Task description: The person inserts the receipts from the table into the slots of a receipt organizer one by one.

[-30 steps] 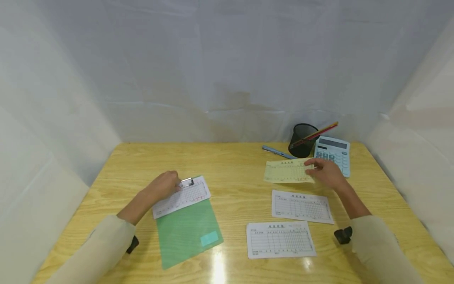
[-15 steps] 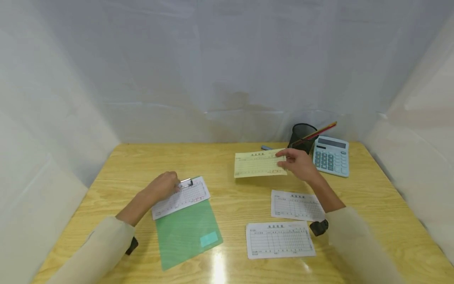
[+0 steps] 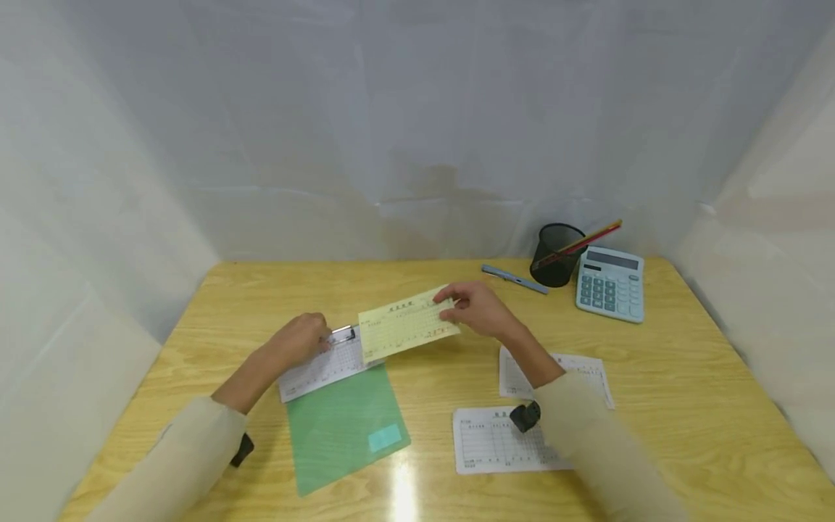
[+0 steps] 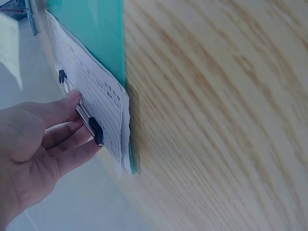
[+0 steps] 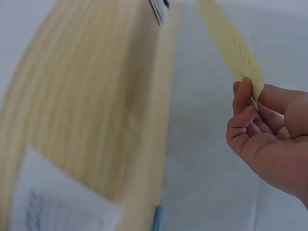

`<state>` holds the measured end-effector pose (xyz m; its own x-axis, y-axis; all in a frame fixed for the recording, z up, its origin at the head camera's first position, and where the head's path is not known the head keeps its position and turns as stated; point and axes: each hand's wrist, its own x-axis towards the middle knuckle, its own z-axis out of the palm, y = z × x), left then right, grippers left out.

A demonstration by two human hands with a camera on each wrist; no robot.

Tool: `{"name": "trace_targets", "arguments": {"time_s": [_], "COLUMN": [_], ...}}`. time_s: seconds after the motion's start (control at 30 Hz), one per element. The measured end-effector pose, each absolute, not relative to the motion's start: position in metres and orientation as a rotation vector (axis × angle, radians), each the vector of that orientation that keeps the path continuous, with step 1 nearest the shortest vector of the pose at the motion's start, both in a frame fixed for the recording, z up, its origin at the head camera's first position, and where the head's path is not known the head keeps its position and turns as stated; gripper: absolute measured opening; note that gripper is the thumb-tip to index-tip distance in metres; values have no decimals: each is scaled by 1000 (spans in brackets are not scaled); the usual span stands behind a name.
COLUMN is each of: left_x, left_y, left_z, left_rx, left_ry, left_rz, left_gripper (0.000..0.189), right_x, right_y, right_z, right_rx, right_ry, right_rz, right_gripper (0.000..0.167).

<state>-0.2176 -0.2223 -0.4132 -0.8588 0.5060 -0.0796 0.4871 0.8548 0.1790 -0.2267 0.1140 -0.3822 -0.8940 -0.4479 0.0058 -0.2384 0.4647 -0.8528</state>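
Yellow slip (image 3: pixel 399 330) pinched by the right hand (image 3: pixel 479 310), metal clip (image 3: pixel 342 335) gripped by the left hand (image 3: pixel 295 348)

The slip is held by its right end between thumb and fingers, raised above the wooden table (image 3: pixel 440 395); leftward from that grip, the clipped form (image 3: pixel 313 377) is partly covered by its far end. Against the left hand's grip, this form is laid over the green clipboard (image 3: pixel 339 435), which is extended toward the person. Nearer the person than the right-hand grip, two loose forms (image 3: pixel 483 444) are partly hidden by the right sleeve (image 3: pixel 593 435). Beyond and rightward of that grip, a pen (image 3: pixel 514 278), a mesh cup (image 3: pixel 551 273) holding pencils (image 3: pixel 596 235), and a calculator (image 3: pixel 611 286) are seen.
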Motion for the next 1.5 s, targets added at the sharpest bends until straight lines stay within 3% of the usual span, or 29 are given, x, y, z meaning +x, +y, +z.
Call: {"name": "trace_targets", "arguments": {"time_s": [0.23, 0.6, 1.23, 1.5], "left_x": [-220, -222, -221, -215], "left_y": [-227, -227, -224, -221], "left_z": [-413, -414, -414, -420], "left_rx": [808, 853, 794, 905], "left_ry": [2895, 2913, 2888, 2967], "left_rz": [274, 242, 274, 75], "left_gripper": [7, 7, 9, 12], "right_x": [-221, -225, -226, -227], "right_y": [65, 15, -21, -25], "right_z": [-398, -412, -422, -424], "right_rx": [-660, -514, -490, -441], "right_ry": [2443, 2491, 2561, 2558], "right_rz": [-1254, -1075, -840, -822], "right_gripper": [24, 19, 19, 18]}}
